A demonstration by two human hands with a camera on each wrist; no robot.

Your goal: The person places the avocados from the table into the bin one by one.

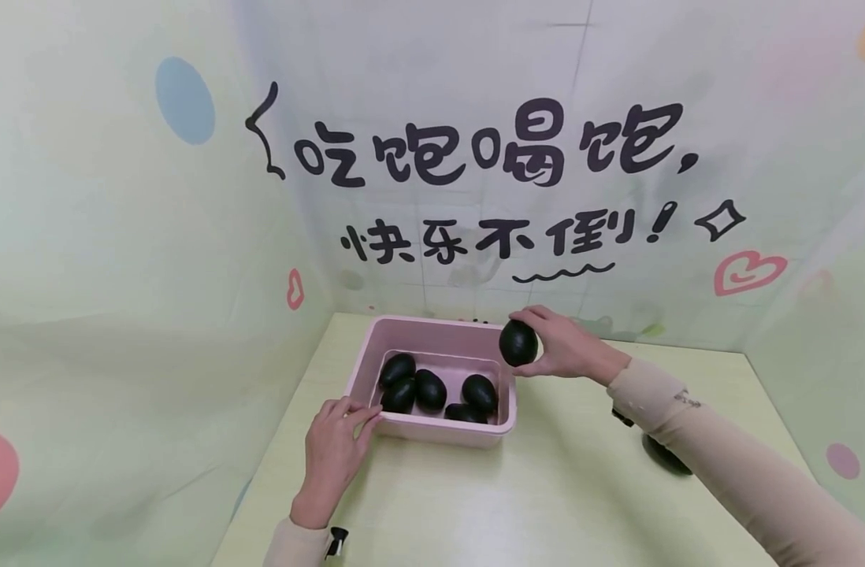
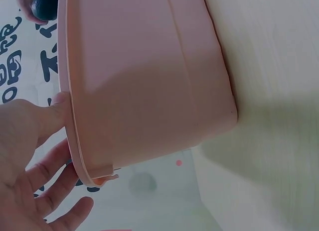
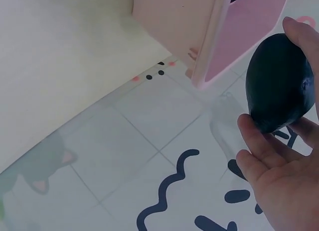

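Observation:
My right hand holds a dark avocado between thumb and fingers, raised over the right side of a pink plastic bin. In the right wrist view the same avocado shows smooth and dark green, beside the bin's open top. Several more avocados lie on the bin's floor, grouped at the left and at the right. My left hand pinches the rim at the bin's front left corner with thumb and forefinger; its other fingers spread loosely in the left wrist view.
Another dark avocado lies on the pale table, partly hidden under my right forearm. Behind the bin hangs a printed backdrop with large dark lettering, and similar sheets enclose the left and right sides.

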